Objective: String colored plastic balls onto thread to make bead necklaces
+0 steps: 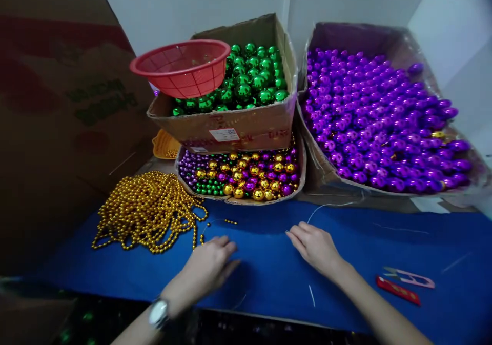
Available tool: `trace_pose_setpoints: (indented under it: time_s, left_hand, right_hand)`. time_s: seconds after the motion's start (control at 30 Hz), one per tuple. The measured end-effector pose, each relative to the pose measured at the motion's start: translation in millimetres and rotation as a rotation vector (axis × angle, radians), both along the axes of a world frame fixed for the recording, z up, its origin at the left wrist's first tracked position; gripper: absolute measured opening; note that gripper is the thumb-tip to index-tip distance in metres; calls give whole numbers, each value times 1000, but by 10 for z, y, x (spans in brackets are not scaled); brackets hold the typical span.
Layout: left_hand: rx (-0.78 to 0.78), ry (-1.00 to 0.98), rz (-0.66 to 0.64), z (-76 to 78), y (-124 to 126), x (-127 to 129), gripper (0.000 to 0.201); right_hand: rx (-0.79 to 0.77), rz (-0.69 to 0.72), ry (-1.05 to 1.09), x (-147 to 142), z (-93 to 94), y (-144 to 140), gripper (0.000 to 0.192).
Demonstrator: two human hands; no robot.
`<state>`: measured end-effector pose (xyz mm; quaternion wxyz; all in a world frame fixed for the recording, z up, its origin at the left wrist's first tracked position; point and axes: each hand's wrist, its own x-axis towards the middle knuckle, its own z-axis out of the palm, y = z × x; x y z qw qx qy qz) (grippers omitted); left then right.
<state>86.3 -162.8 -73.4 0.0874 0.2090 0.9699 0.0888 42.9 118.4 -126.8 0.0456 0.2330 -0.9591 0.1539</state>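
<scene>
1. Head view: counter (272,273), blue-topped, bearing the items below.
2. Carton (326,178), right, heaped with purple balls; likely too bulky for one hand.
3. Pile of gold beads (146,209), left on the counter; strands limp and smooth, probably light singly, prone to tangle. Best taken by one loose loop at the near edge.
4. Left hand (209,265), beside the pile's right edge; fingers loosely curled, thumb apart, blurred; nothing seen held, though contact with the nearest beads cannot be told.
5. Right hand (317,247), mid-counter; thumb and fingertips narrowed together, apparently on thread.
6. Thread (321,206), pale, curving from the right hand towards the purple carton; likely near weightless, soft, slippery. Grip by fingertip pinch close to the end.
7. Short bead piece (231,222), gold, lying between the hands; should be light and apt to roll. Pinch at its middle.
</scene>
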Motion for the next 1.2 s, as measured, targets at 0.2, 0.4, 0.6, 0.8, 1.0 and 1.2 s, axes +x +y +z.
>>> trace_pose_setpoints:
  time_s: [0.2, 0.4, 0.6, 0.8, 1.0, 1.2]
  left_hand:
    - [-13, 167, 241, -598, 697, -856, 28]
    - [134, 137, 259, -772, 685, -955, 26]
    - [450, -6, 326, -635, 577, -691, 26]
    - [1175, -532, 650, -703, 617, -238, 28]
    - [971, -390, 607, -750, 582, -6, 34]
    - [564, -66, 462, -840, 529, 28, 29]
  right_hand:
    - [-3, -80, 44, 126, -11, -30, 33]
    - [-69, -142, 70, 201, -59, -21, 33]
    - [-158, -208, 118, 150, -115, -112, 34]
    - [-180, -201, 157, 150, -225, -265, 31]
    - [-121, -269, 184, 118, -255, -167, 34]
    - [30, -185, 175, 235, -247, -187, 31]
